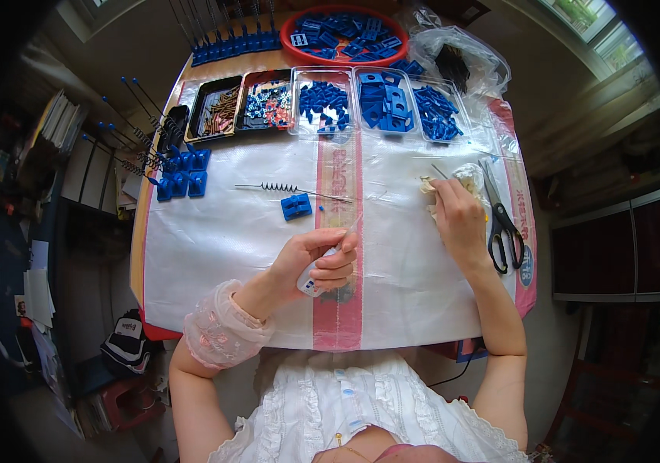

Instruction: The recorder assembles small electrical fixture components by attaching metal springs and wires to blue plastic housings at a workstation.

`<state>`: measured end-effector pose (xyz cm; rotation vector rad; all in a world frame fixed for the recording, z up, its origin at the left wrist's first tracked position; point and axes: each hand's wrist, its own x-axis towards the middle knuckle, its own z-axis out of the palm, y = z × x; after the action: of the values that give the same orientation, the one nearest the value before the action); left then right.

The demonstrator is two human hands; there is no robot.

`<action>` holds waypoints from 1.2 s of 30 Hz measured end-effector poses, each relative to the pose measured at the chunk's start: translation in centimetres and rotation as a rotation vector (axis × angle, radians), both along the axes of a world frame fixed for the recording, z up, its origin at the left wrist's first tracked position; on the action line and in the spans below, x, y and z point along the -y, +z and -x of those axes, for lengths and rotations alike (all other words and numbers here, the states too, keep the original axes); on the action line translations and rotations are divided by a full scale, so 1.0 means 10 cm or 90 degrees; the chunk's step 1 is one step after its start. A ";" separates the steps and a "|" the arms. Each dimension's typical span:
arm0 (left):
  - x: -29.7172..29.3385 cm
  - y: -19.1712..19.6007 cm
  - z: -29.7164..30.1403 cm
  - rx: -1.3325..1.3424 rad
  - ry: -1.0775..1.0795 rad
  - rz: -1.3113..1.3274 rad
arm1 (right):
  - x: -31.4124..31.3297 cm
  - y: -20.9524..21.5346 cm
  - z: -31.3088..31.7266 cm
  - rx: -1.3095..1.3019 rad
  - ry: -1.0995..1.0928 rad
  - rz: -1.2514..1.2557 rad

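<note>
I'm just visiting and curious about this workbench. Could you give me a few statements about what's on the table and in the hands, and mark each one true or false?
1. The left hand holds a small white tube-shaped bottle. True.
2. The black-handled scissors are in the right hand. False: they lie on the table just right of it; that hand rests on a crumpled white cloth.
3. A thin metal rod with a coiled spring lies above a small blue plastic block. True.
4. The round red bowl is full of brown screws. False: it holds blue plastic pieces.
</note>
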<state>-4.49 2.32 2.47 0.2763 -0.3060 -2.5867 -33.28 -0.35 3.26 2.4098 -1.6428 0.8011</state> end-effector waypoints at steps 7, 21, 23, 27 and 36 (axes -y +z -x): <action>-0.02 -0.04 0.01 0.038 -0.012 0.042 | -0.02 0.18 -0.10 0.001 0.014 0.080; -0.04 -0.01 0.06 0.213 -0.052 0.139 | -0.18 0.31 -0.22 0.090 0.256 0.069; -0.04 0.01 0.07 0.228 -0.055 0.142 | -0.19 0.32 -0.22 0.077 0.265 0.072; -0.04 -0.02 0.07 0.227 -0.065 0.145 | -0.20 0.32 -0.24 0.054 0.270 0.073; -0.04 -0.01 0.07 0.233 -0.066 0.155 | -0.20 0.32 -0.23 0.037 0.278 0.075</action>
<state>-5.17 2.75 2.40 0.6613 -0.7774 -2.5541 -31.00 1.61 6.46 2.7161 -1.0543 1.0010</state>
